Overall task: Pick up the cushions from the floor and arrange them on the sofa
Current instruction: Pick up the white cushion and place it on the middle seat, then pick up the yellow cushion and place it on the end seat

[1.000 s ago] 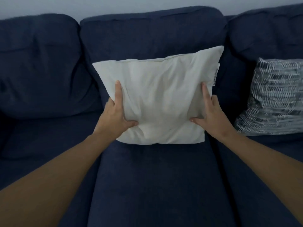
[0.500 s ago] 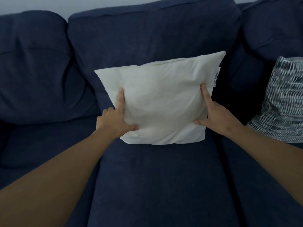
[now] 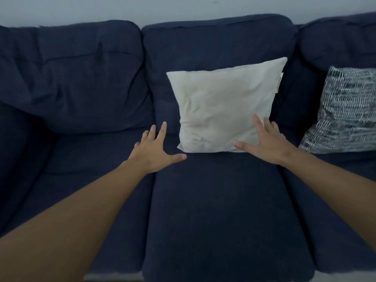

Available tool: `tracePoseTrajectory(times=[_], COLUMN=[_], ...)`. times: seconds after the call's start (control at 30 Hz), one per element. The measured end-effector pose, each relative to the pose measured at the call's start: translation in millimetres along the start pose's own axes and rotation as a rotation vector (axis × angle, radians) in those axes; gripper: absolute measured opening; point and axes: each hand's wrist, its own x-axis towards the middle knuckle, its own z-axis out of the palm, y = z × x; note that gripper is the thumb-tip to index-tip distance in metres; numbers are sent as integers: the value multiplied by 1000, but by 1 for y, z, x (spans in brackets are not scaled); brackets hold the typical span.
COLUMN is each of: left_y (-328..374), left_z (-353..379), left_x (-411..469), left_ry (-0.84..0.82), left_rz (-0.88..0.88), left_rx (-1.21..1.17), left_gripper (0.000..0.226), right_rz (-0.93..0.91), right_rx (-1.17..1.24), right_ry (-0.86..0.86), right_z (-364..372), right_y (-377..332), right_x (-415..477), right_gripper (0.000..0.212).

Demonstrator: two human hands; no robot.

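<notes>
- The white cushion (image 3: 223, 106) stands propped against the middle back pad of the navy sofa (image 3: 219, 210), its lower edge on the seat.
- The left hand (image 3: 153, 150) is spread flat with fingers apart, just beside the cushion's lower left corner; whether it touches the seat is unclear.
- The right hand (image 3: 264, 143) is spread too, overlapping the cushion's lower right corner and hiding it.
- A patterned cushion (image 3: 343, 110) leans at the right, cut off by the frame edge.
- A small side tag (image 3: 279, 83) on the white cushion is unreadable.
</notes>
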Motion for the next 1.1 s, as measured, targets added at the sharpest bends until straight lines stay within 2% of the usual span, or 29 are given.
tracePoseTrajectory(times=[0.17,0.4,0.53,0.7,0.93,1.1], left_y=[-76,-180,-227,-282,-373,-472], left_z=[6,26,55,104,135,163], left_x=[-125,-264,-340,-424,-484,-515], left_ry=[7,-7,11,-105,-184,-297], left_rz=[38,-42,-43,-88,-160,-187], left_rx=[-38,-62,-73,-61,-176,-249], left_gripper=[125,127,125,127,128,125], right_rz=[-21,-58,-61,-11,80,180], right_rx=[-18,-30,-15,9,59,84], right_ry=[7,-76,-66,-154,-218,-285], right_z=[45,106,149,220,309,410], right_y=[-65,-132,-157,-172,-217,-277], right_x=[-120,-262,-330,-421,-486,-510], right_gripper=[127,119,119,119,119,120])
